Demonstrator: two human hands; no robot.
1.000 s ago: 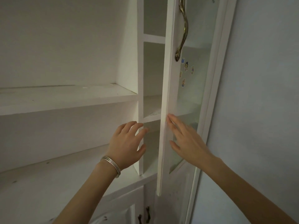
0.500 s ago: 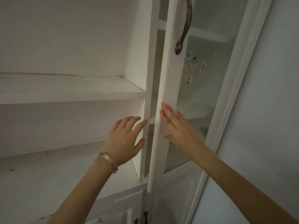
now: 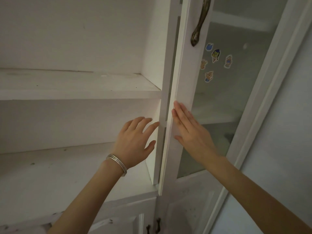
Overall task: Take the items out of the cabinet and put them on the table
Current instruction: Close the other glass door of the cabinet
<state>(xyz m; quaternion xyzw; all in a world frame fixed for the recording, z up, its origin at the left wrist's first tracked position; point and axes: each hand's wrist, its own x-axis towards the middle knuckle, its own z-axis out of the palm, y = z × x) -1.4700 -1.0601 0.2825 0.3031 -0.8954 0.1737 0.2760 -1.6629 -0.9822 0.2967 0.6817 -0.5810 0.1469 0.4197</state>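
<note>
The step in hand concerns the cabinet (image 3: pixel 152 48) itself, not any item: its glass door (image 3: pixel 186 73) on the right stands only narrowly ajar. The right hand (image 3: pixel 192 132) lies flat on the door's white frame below the bronze handle (image 3: pixel 200 22), fingers (image 3: pixel 180 114) straight and close together, holding nothing. The left hand (image 3: pixel 135 142), with a silver bracelet (image 3: pixel 118 163) at the wrist, hovers just left of the door's edge, fingers (image 3: pixel 148 127) loosely spread and empty.

A flat palm on the outer face reads as pushing the door to, so this compartment seems finished with. If so, the next move calls for looking elsewhere for anything left to carry.

No items show anywhere. The open upper shelf (image 3: pixel 76 85) and lower shelf (image 3: pixel 59 174) on the left hold only dust specks. Behind the glass pane (image 3: pixel 236 78), which carries small stickers (image 3: pixel 215 55), pale shelves show; a dim rounded shape low down is too blurred to name. The table is out of view
</note>
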